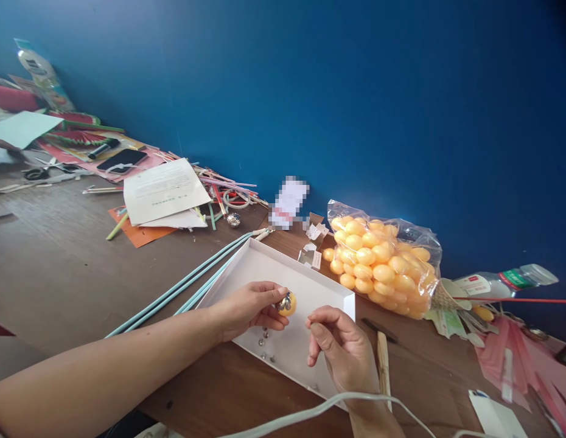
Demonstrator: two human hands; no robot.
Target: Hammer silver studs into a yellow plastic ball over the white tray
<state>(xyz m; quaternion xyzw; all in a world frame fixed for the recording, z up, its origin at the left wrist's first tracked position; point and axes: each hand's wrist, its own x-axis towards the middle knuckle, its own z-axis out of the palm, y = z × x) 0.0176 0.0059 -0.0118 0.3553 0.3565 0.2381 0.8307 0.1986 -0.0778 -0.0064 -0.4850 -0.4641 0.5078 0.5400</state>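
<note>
My left hand [249, 307] is closed round an orange ball [289, 303] with a small silver bell stuck on it, held over a shallow white tray [269, 261]. Close to the right, my right hand [342, 347] hovers over the tray with its fingers curled and pinched; whether anything is between them I cannot make out. Several small silver bells [265, 347] lie loose in the tray below the ball. A clear bag full of orange balls [383, 267] lies behind the tray on the right.
Light blue cords [182, 286] run left from the tray across the brown table. Papers [164, 191], straws, scissors and a phone clutter the far left. A wooden stick [383, 359], a plastic bottle [502, 283] and pink scraps lie at the right. A white cable [310, 413] crosses the front.
</note>
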